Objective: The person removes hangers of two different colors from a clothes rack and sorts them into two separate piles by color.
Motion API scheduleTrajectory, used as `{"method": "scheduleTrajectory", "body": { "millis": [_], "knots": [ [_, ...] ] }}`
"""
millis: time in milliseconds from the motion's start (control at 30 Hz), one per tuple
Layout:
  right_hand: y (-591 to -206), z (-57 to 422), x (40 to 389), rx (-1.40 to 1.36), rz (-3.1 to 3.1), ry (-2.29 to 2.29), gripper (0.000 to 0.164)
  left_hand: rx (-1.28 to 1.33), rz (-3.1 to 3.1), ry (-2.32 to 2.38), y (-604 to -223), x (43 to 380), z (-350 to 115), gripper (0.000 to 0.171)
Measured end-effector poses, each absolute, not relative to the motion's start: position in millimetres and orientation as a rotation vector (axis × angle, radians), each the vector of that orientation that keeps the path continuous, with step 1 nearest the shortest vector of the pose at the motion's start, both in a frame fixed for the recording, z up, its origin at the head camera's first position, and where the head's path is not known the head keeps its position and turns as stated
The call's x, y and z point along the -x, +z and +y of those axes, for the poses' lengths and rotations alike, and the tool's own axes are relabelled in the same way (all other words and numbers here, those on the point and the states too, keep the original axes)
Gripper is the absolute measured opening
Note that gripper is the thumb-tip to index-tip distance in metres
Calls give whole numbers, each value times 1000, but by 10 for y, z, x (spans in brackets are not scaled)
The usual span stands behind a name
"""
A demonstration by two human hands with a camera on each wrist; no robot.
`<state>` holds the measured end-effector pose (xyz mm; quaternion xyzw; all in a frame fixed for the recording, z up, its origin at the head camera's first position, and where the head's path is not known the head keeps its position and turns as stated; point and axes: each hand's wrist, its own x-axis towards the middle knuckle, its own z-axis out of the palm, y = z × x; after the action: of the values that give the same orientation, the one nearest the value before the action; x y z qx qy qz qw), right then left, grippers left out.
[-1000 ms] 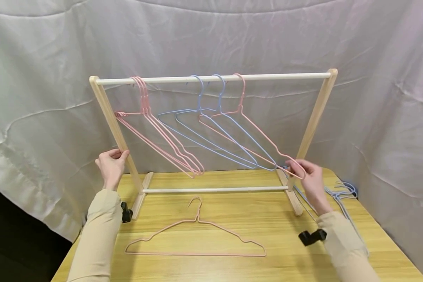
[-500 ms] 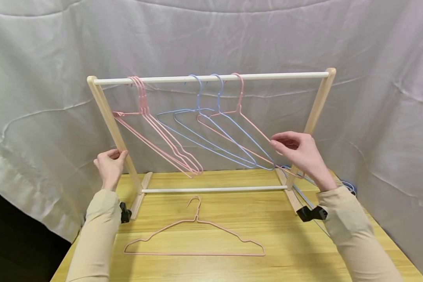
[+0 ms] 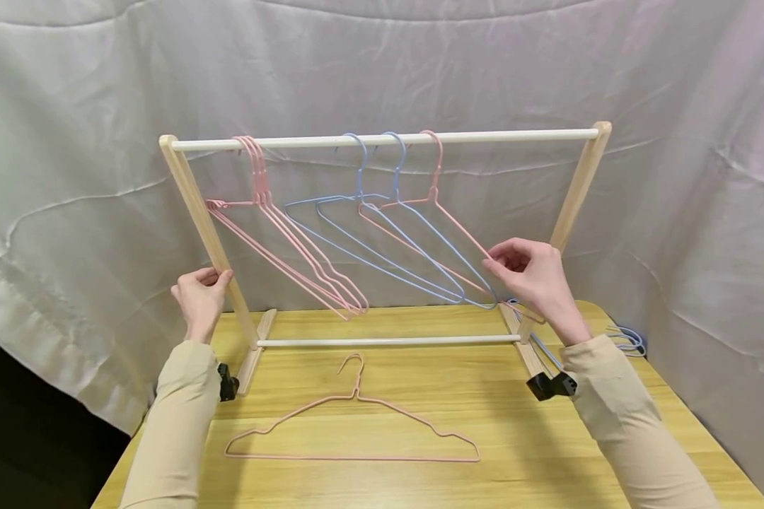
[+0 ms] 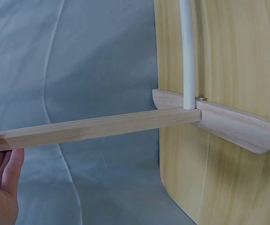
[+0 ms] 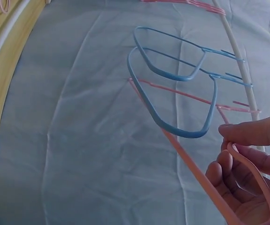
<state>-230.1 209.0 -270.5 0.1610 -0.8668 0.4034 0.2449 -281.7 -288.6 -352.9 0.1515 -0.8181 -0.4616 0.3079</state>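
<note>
My left hand (image 3: 200, 300) pinches the left wooden post (image 3: 194, 205) of a hanger rack partway up; the left wrist view confirms thumb and fingers on either side of that post (image 4: 92, 128). My right hand (image 3: 537, 279) pinches the right shoulder of a pink clothes hanger (image 3: 462, 229), whose hook sits over the white top rail (image 3: 516, 136). In the right wrist view, thumb and index finger close on its wire (image 5: 196, 169). Two blue hangers (image 3: 360, 170) hang just left of it. Several pink hangers (image 3: 261, 185) hang bunched near the left post.
One pink hanger (image 3: 356, 397) lies flat on the wooden table (image 3: 509, 474) in front of the rack. More blue hangers (image 3: 630, 342) lie at the right behind the right arm. A white lower bar (image 3: 388, 342) joins the rack's feet. Grey curtain (image 3: 382, 63) surrounds the back.
My right hand has moved up and slightly left from the pink hanger's lower right corner to its shoulder and now pinches it. My left hand has stayed on the post.
</note>
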Motion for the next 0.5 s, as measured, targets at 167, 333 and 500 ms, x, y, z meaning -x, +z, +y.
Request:
{"method": "scheduleTrajectory", "body": {
  "millis": [167, 333, 500],
  "knots": [
    [-2726, 2091, 2315, -433, -2338, 1093, 13, -397, -2160, -1219, -3529, 2826, -2884, 36],
    [-2759, 2094, 2334, -427, -2304, 1059, 9, -387, -2152, -1220, -3530, 2819, -2887, 35],
    [-2792, 2121, 2344, -413, -2275, 1054, 8, -394, -2157, -1220, -3535, 2815, -2884, 36]
  ]
}}
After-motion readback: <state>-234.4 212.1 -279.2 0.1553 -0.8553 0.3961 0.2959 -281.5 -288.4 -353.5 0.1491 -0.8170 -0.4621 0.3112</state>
